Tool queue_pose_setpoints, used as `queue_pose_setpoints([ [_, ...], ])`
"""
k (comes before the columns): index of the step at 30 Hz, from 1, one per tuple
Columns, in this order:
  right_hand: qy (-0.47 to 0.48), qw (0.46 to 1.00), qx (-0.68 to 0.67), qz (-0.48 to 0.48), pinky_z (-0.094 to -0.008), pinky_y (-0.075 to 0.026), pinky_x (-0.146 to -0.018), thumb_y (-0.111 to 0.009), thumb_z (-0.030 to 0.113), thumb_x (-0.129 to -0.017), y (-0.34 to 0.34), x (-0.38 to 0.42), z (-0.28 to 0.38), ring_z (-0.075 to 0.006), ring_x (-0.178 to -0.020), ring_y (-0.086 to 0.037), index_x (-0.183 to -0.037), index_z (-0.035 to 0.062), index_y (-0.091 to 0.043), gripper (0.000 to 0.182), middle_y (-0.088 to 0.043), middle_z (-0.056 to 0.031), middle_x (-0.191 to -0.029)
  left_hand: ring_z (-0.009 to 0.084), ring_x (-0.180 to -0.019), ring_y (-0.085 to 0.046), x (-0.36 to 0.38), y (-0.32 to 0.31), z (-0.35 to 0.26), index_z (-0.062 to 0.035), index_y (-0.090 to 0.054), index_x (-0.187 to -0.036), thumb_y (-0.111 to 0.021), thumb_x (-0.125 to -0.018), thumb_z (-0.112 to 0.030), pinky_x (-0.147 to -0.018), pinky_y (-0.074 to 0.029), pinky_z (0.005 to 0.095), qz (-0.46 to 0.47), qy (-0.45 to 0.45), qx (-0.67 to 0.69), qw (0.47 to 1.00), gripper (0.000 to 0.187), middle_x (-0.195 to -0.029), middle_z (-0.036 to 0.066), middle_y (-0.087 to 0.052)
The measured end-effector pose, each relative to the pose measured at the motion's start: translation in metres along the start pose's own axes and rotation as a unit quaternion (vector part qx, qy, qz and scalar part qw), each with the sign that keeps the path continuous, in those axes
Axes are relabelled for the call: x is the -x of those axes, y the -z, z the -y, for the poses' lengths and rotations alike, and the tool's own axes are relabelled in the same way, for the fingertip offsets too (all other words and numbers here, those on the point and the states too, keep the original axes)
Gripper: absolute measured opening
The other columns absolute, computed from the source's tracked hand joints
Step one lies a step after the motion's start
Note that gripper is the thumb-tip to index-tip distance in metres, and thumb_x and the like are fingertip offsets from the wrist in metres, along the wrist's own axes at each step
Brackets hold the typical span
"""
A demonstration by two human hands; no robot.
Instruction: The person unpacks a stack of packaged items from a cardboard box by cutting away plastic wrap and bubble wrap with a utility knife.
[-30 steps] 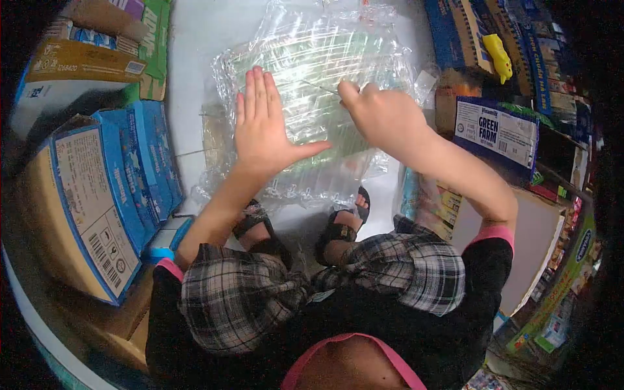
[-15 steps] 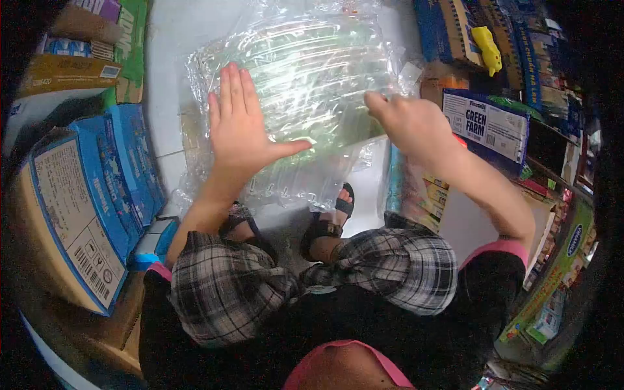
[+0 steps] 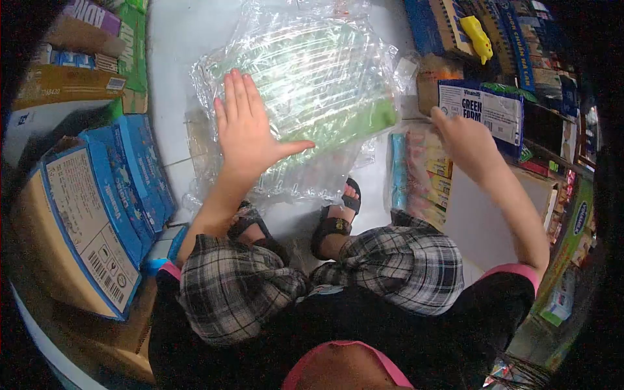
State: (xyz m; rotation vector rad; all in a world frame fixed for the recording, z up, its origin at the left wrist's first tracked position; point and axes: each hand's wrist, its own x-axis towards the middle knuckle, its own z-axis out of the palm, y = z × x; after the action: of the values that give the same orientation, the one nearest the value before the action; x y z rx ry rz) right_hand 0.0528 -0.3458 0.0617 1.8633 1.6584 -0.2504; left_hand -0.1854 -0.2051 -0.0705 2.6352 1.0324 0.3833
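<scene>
Head view, far left: blue cartons (image 3: pixel 120 188) beside the person; overlaps hide how many.
Left hand (image 3: pixel 249 142): open and flat, thumb out to the right, laid on the left part of the wrapped package; the nearer hand.
Wrapped package (image 3: pixel 318 84): on the pale floor (image 3: pixel 174 65), ahead of the sandals (image 3: pixel 335 226), reaching rightward from the left hand.
Long axis: seems crosswise, right end tilted away from the person; clear wrap blurs the ends.
Right hand (image 3: pixel 469 142): curled, apart from the package, which lies to its left; cannot tell whether it grips anything.
Far right: Green Farm carton (image 3: pixel 510 118) just by the right hand, yellow figure (image 3: pixel 478 40) beyond.
Count: hands two, sandals two, package one, Green Farm carton one, yellow figure one.
</scene>
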Motion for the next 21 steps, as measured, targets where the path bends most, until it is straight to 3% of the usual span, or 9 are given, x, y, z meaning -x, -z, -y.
queue_pose_setpoints([
  [5,-0.057,0.961,-0.254,-0.095,-0.0424,-0.04,-0.052,-0.052,0.02,-0.076,0.017,-0.009,0.003,-0.0374,-0.061,-0.05,-0.085,0.0032,-0.037,0.024,-0.051,-0.017,-0.061,0.0353,-0.121,-0.012,0.0,-0.001,0.0,0.0151,-0.014,-0.119,-0.056,-0.049,-0.066,-0.093,-0.015,0.049,0.006,-0.005,-0.016,1.0,0.115,-0.126,0.029,-0.015],
  [8,0.019,0.897,-0.369,-0.244,-0.0388,-0.038,-0.052,-0.059,0.023,-0.071,0.015,-0.033,0.013,-0.0327,-0.058,-0.05,-0.085,0.0027,-0.036,0.034,-0.049,-0.0166,-0.063,0.0373,-0.12,-0.01,0.001,0.004,-0.003,0.0063,-0.015,-0.123,-0.059,-0.056,-0.057,-0.093,-0.014,0.0523,-0.02,-0.015,0.032,0.999,0.102,-0.128,0.027,-0.012],
  [10,-0.005,0.861,-0.453,-0.231,-0.0348,-0.037,-0.052,-0.066,0.027,-0.065,0.01,-0.05,0.026,-0.0262,-0.057,-0.047,-0.086,0.0025,-0.036,0.044,-0.047,-0.0147,-0.063,0.0422,-0.119,-0.008,0.002,0.017,-0.015,-0.0086,-0.017,-0.127,-0.059,-0.058,-0.055,-0.088,-0.011,0.0606,0.069,0.039,-0.064,0.995,0.094,-0.128,0.027,-0.009],
  [11,0.004,0.847,-0.485,-0.22,-0.0332,-0.037,-0.055,-0.068,0.028,-0.061,0.005,-0.06,0.033,-0.0222,-0.061,-0.046,-0.09,0.0021,-0.037,0.05,-0.047,-0.0141,-0.066,0.0422,-0.119,-0.008,0.003,0.02,-0.015,-0.0086,-0.017,-0.127,-0.059,-0.058,-0.055,-0.088,-0.011,0.0606,0.064,0.033,-0.071,0.995,0.094,-0.128,0.027,-0.009],
  [12,0.007,0.839,-0.494,-0.228,-0.0283,-0.038,-0.065,-0.071,0.022,-0.061,-0.002,-0.069,0.043,-0.0146,-0.073,-0.041,-0.096,-0.0005,-0.039,0.053,-0.045,-0.0074,-0.079,0.0442,-0.118,-0.008,0.005,0.022,-0.011,-0.0159,-0.018,-0.128,-0.057,-0.058,-0.058,-0.084,-0.01,0.0641,0.097,0.028,-0.067,0.993,0.09,-0.129,0.027,-0.008],
  [14,-0.031,0.814,-0.553,-0.176,-0.0283,-0.038,-0.076,-0.071,0.022,-0.06,-0.009,-0.083,0.058,-0.0163,-0.087,-0.045,-0.109,-0.0026,-0.035,0.066,-0.048,-0.013,-0.093,0.0462,-0.117,-0.007,-0.005,0.031,-0.011,-0.0233,-0.019,-0.128,-0.054,-0.058,-0.061,-0.081,-0.01,0.0676,0.118,0.02,-0.076,0.99,0.086,-0.129,0.026,-0.007],
  [17,-0.018,0.773,-0.591,-0.23,-0.0343,-0.039,-0.067,-0.07,0.025,-0.058,-0.029,-0.099,0.069,-0.0246,-0.077,-0.049,-0.098,0.0016,-0.038,0.057,-0.05,-0.0149,-0.083,0.0448,-0.118,-0.005,-0.026,0.04,-0.019,-0.0247,-0.019,-0.128,-0.051,-0.058,-0.063,-0.082,-0.01,0.0675,0.096,-0.122,-0.055,0.986,0.086,-0.132,0.019,-0.008],
  [19,0.036,0.725,-0.645,-0.237,-0.0347,-0.039,-0.073,-0.069,0.022,-0.058,-0.031,-0.099,0.071,-0.0262,-0.085,-0.049,-0.105,0.0015,-0.037,0.06,-0.05,-0.0157,-0.09,0.0433,-0.119,-0.006,-0.037,0.014,-0.02,-0.0259,-0.019,-0.127,-0.049,-0.058,-0.064,-0.081,-0.01,0.0678,0.131,-0.158,-0.055,0.977,0.085,-0.133,0.014,-0.01],
  [21,-0.014,0.766,-0.625,-0.147,-0.0345,-0.039,-0.074,-0.069,0.023,-0.059,-0.018,-0.096,0.065,-0.0258,-0.086,-0.049,-0.106,0.0029,-0.037,0.06,-0.05,-0.0156,-0.092,0.0419,-0.119,-0.006,-0.04,0.003,-0.019,-0.0258,-0.019,-0.127,-0.047,-0.06,-0.064,-0.082,-0.011,0.0675,0.152,-0.162,-0.073,0.972,0.083,-0.133,0.012,-0.011],
])
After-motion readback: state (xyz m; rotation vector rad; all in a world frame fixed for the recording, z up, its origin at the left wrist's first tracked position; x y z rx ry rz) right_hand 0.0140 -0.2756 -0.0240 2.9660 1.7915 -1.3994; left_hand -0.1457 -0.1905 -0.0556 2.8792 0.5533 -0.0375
